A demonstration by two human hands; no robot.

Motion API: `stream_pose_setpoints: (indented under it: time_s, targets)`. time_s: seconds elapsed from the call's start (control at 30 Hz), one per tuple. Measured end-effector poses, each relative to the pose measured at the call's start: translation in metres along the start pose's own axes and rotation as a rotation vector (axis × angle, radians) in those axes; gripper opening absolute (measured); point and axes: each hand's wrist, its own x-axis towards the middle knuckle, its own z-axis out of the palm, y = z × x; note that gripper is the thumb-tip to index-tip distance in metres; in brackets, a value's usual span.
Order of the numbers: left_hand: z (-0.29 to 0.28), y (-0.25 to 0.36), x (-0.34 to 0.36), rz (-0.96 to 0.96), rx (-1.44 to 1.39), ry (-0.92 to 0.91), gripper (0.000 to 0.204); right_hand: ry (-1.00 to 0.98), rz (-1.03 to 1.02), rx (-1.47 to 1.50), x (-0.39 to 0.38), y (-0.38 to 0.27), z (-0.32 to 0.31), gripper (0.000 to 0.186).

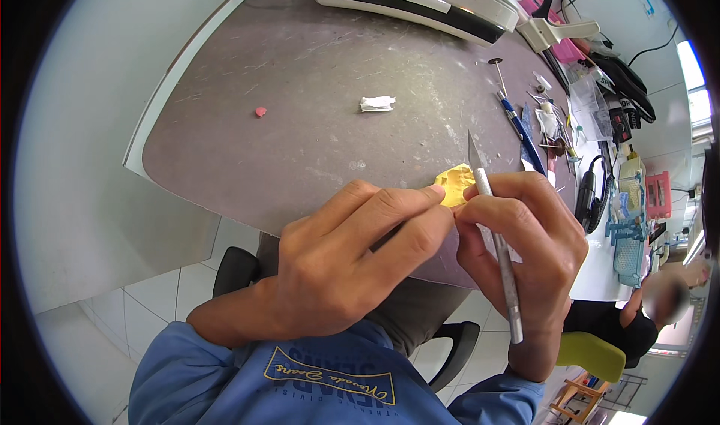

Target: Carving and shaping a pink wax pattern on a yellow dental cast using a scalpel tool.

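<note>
My left hand (345, 252) pinches a small yellow piece (454, 179) at its left side; it looks like a dental plaster cast with a hollowed, uneven top. In my right hand (532, 234) a silver craft knife (505, 282) rests between the fingers, its pointed blade up and away from me, its handle end down toward my wrist. The right fingertips also touch the cast's near right edge, so both hands meet at it. Fingers hide the cast's lower part. The blade stands beside the cast, and I cannot tell whether it touches it.
A folded white piece (376, 104) and a small pink lump (261, 112) lie on the scratched brown table (300, 57). At the back stands a white device (409, 1). Rightward are a blue pen-like tool (521, 129), several small tools and a black handpiece (589, 192). Another person (619, 327) sits far right.
</note>
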Motion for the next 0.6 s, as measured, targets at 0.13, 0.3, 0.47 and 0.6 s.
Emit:
stream_pose_setpoints:
  time_s: [0.13, 0.3, 0.47, 0.6]
  targets:
    - [0.0018, 0.001, -0.0008, -0.003, 0.05, -0.003, 0.033, -0.015, 0.068, 0.041, 0.0018, -0.0003, -0.0019, 0.027]
    - [0.0021, 0.0017, 0.0003, -0.007, 0.064, 0.002, 0.031, -0.012, 0.052, 0.047, 0.0018, 0.0005, -0.0047, 0.028]
    - [0.0032, -0.0001, 0.0011, -0.01, 0.048, 0.006, 0.028, -0.056, 0.087, 0.046, 0.0046, -0.0035, -0.0075, 0.027]
    - [0.0029, -0.0004, -0.0001, -0.014, 0.042, 0.001, 0.027, -0.052, 0.122, 0.036, 0.0028, -0.0053, -0.0068, 0.025]
